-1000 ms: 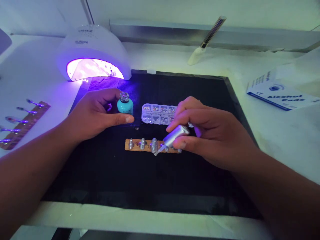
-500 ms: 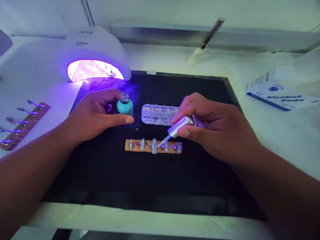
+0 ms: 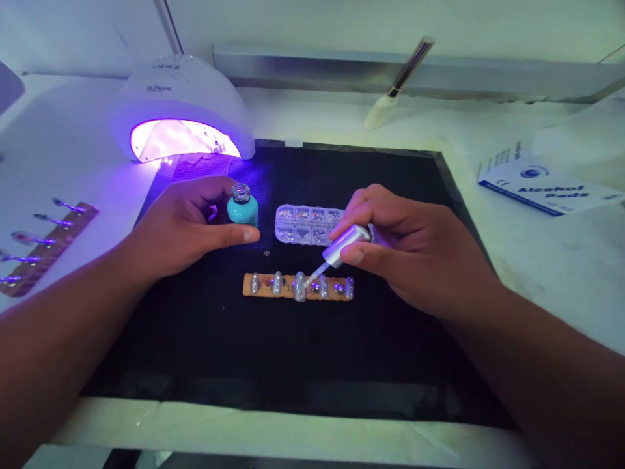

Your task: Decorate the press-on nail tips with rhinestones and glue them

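Note:
My left hand (image 3: pixel 183 225) grips an open turquoise polish bottle (image 3: pixel 243 207) that stands upright on the black mat (image 3: pixel 293 352). My right hand (image 3: pixel 415 251) holds the silver cap brush (image 3: pixel 342 246) by its handle, tilted down to the left. The brush tip touches the middle nail tip on a wooden strip (image 3: pixel 297 286) that carries several silvery nail tips. Just behind the strip lies a clear box of rhinestones (image 3: pixel 303 225), partly hidden by my right hand.
A white UV lamp (image 3: pixel 183 107) glows purple at the mat's back left corner. A second strip of nail tips (image 3: pixel 41 244) lies at the left. An alcohol pads box (image 3: pixel 541 185) sits at the right. A brush (image 3: pixel 398 81) leans against the back ledge.
My right hand rose and moved slightly left, uncovering the strip's right end. The brush tip went from the strip's near edge onto the middle nail tip. My left hand stayed on the bottle.

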`<state>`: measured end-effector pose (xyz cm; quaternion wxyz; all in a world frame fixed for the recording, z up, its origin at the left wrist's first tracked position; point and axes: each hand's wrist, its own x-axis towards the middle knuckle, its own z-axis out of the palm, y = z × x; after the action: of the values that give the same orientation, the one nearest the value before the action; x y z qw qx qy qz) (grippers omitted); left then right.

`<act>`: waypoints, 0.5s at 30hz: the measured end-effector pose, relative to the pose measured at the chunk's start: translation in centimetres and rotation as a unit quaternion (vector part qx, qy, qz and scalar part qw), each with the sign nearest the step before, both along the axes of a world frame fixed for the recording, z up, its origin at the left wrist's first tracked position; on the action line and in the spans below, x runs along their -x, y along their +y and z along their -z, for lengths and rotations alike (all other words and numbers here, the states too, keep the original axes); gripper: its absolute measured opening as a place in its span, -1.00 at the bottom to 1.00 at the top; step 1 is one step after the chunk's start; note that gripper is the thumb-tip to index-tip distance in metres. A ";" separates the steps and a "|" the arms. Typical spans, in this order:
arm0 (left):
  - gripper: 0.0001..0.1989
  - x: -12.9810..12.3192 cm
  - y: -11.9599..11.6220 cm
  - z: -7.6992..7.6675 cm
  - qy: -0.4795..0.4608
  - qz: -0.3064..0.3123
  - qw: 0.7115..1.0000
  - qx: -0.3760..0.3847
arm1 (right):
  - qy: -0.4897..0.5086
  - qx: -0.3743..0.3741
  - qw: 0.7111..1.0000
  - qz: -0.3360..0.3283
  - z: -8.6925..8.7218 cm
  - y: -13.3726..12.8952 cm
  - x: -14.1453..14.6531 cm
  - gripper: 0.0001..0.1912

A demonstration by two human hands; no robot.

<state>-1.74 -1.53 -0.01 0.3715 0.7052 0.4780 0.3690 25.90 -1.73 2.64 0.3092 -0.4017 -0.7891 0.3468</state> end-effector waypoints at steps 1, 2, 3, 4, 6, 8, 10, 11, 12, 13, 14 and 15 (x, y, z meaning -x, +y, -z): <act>-0.80 0.0 0.0 0.0 0.000 0.001 1.000 0.001 | 0.000 0.000 1.000 0.005 0.0 0.0 -0.1 -0.62; -0.80 0.0 0.0 -0.1 0.000 0.001 1.000 0.003 | 0.004 0.001 1.000 0.009 0.0 0.1 -0.1 -0.62; -0.80 0.0 0.0 -0.1 -0.001 0.000 1.000 0.003 | 0.010 0.003 1.000 0.009 0.0 0.1 -0.2 -0.62; -0.80 0.0 0.0 -0.1 -0.001 -0.001 1.000 0.002 | 0.017 0.006 1.000 0.008 0.0 0.1 -0.2 -0.62; -0.80 -0.1 0.0 -0.1 -0.002 -0.001 1.000 0.000 | 0.030 0.014 0.999 0.003 0.0 0.0 -0.2 -0.62; -0.80 -0.1 0.0 0.0 -0.004 0.002 1.000 -0.001 | 0.032 0.022 0.999 0.000 0.0 -0.1 -0.2 -0.63; -0.80 -0.1 0.1 0.1 -0.005 0.003 1.000 -0.002 | 0.023 0.027 0.999 0.001 0.0 -0.2 0.0 -0.62; -0.79 -0.1 0.1 0.2 -0.006 0.004 1.000 -0.003 | 0.018 0.028 0.999 0.004 0.0 -0.2 0.0 -0.61; -0.79 -0.1 0.1 0.2 -0.007 0.004 1.000 -0.005 | 0.014 0.029 0.999 0.006 0.0 -0.2 0.1 -0.59; -0.79 -0.1 0.1 0.2 -0.007 0.006 1.000 -0.005 | 0.011 0.032 0.999 0.008 0.0 -0.3 0.1 -0.58; -0.80 -0.1 0.1 0.2 -0.008 0.008 1.000 -0.006 | 0.008 0.035 0.999 0.011 0.0 -0.3 0.1 -0.58; -0.81 -0.2 0.1 0.1 -0.008 0.012 1.000 -0.007 | 0.007 0.037 0.999 0.013 0.0 -0.3 0.1 -0.57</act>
<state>-1.58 -1.42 -0.14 0.3747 0.7104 0.4643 0.3734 25.80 -2.00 2.64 0.3039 -0.4207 -0.7684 0.3744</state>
